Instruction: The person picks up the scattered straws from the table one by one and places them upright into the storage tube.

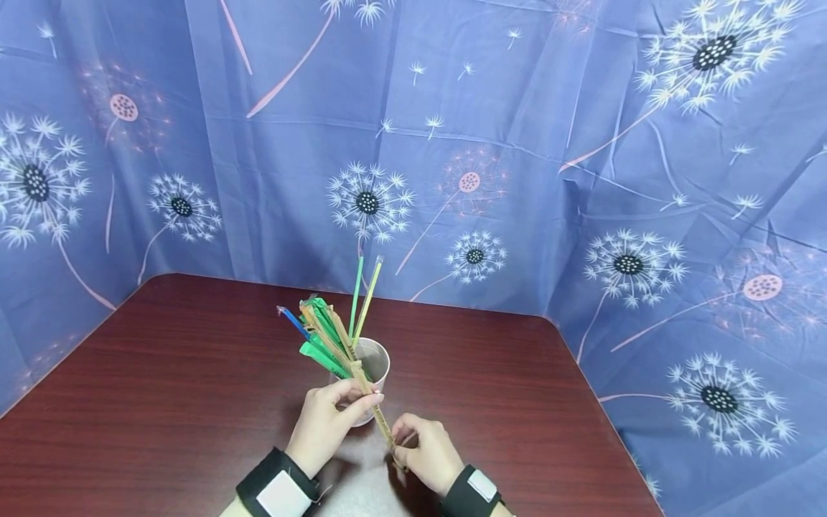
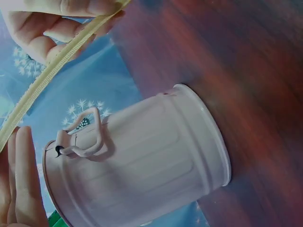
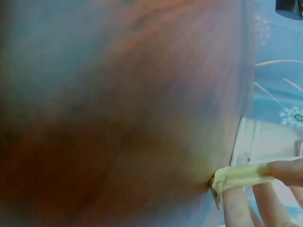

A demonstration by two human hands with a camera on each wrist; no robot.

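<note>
- The left hand (image 1: 329, 420) pinches a long tan paper-wrapped straw (image 1: 362, 384) near its middle, so the straw stays steady.
- The right hand (image 1: 423, 452) pinches the low end of the same straw, right at the paper tip.
- The straw leans from the right hand up over the little bin (image 1: 373, 370), touching the bunch there.
- The bin is shaped like a tiny trash can. It looks smooth and pale, with ridges and a thin loop handle (image 2: 85, 135).
- It stands upright on the dark red wooden desk (image 1: 161, 380), just behind the hands.
- More straws (image 1: 326, 334) stick out of it: green, blue and yellow, thin and stiff.
- A blue cloth with dandelions (image 1: 581, 143) hangs behind.
</note>
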